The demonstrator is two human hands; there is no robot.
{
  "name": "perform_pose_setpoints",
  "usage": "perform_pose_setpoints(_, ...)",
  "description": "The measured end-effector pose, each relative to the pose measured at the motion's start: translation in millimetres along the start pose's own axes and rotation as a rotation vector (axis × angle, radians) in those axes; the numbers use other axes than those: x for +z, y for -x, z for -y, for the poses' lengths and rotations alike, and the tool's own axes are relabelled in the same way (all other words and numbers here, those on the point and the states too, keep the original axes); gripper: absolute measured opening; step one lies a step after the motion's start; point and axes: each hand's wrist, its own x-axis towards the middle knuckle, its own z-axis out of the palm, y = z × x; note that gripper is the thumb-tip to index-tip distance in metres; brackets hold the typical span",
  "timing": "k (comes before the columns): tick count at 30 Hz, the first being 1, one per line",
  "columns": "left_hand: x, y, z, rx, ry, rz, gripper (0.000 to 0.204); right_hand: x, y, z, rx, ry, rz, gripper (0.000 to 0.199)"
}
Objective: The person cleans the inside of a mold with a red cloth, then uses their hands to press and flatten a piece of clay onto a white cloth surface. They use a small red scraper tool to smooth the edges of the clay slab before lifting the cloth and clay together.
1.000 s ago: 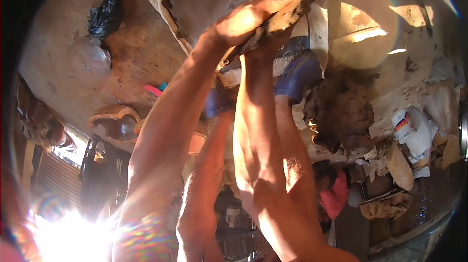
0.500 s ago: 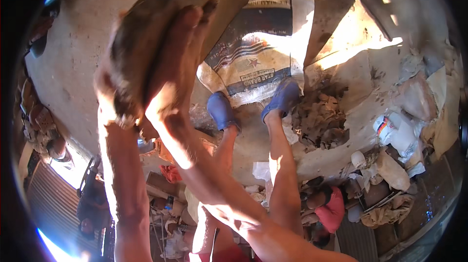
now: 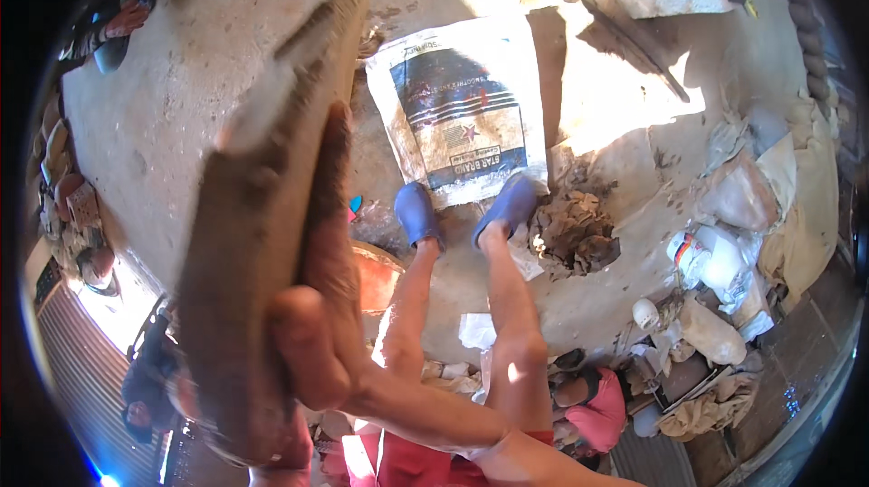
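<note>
A long, thick grey-brown slab [image 3: 240, 261], clay-like and blurred, stands steeply tilted close to the camera on the left. My right hand [image 3: 317, 333] grips its right side, thumb bent against the near face and fingers stretched along the edge. Of my left arm only a blurred part shows below the slab's lower end; the slab hides the left hand and its fingers. Beyond the slab, a white printed sack [image 3: 534, 116] with a dark panel lies flat on the ground, in front of my blue shoes [image 3: 418, 214].
Right of the shoes lies a heap of brown scraps [image 3: 579, 233]. White plastic bags [image 3: 724, 265] and sacking are piled farther right. A person in a pink-red top [image 3: 599, 410] is at lower right, another in dark clothing [image 3: 154, 365] at lower left. A co-worker's hand [image 3: 127, 18] shows at upper left.
The slab has swung down and nearer to the camera, turning more edge-on. My right hand has moved down with it. My left hand has gone behind the slab, and the whole sack has come into view.
</note>
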Motion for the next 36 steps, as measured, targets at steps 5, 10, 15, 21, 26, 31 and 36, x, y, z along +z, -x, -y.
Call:
perform_pose_setpoints(5,23,45,2,0.099,0.035,0.049,0.113,-62,80,-84,0.126,0.236,0.025,0.079)
perform_pose_setpoints(10,54,73,23,0.303,-0.056,0.112,0.120,-189,155,-133,0.252,0.496,0.030,0.080)
perform_pose_setpoints(15,92,129,128,0.387,0.074,-0.024,0.108,-241,118,-71,0.083,0.658,-0.043,0.082)
perform_pose_setpoints(21,118,158,218,0.310,0.133,-0.288,0.098,-156,33,14,-0.220,0.689,0.060,0.084)
perform_pose_setpoints(26,104,148,272,0.323,0.255,-0.447,0.094,-42,-6,41,-0.425,0.676,0.220,0.085)
perform_pose_setpoints(31,56,141,314,0.359,0.435,-0.629,0.089,58,-24,29,-0.559,0.653,0.335,0.087)
perform_pose_setpoints(36,-24,144,381,0.593,0.772,-0.781,0.085,140,-43,-41,-0.580,0.632,0.422,0.088)
